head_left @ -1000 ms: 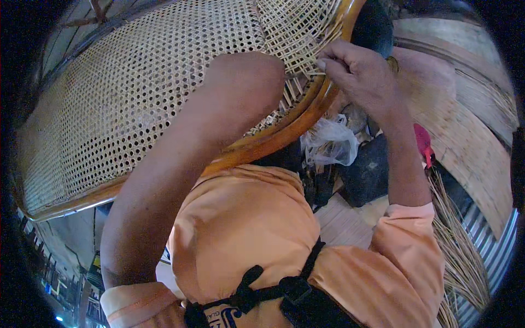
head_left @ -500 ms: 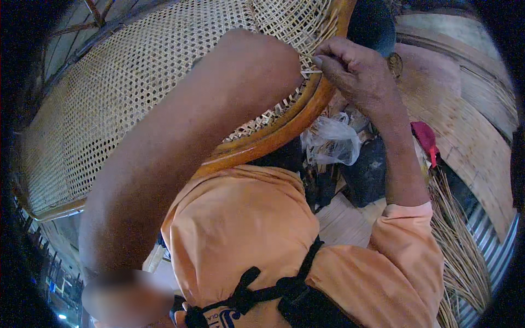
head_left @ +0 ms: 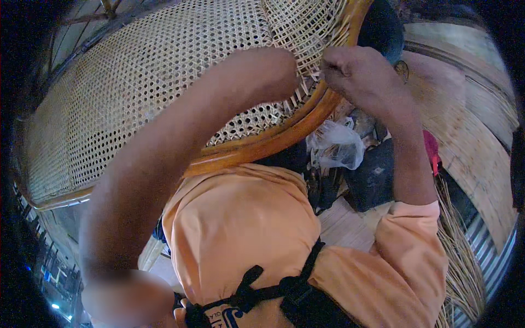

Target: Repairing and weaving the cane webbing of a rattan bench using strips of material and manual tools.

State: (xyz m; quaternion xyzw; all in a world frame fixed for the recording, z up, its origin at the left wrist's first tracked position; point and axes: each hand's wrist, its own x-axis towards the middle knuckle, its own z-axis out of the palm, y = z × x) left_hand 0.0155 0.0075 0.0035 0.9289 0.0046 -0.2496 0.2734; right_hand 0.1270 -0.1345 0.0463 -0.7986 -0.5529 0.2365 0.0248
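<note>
Both hands [head_left: 358,74] seem to touch the cane weave [head_left: 164,71] beneath them.

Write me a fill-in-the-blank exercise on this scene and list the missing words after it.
1. The bare right hand is at the edge of a pale cane panel ____ in an openwork pattern.
2. In the picture, the translucent white plastic bag appears ____, not above, that hand.
3. The long bundle of thin tan strips lies to the person's ____.
4. The light orange cloth shirt is crossed by a strap coloured ____.

Missing words: woven; below; right; black.
</note>
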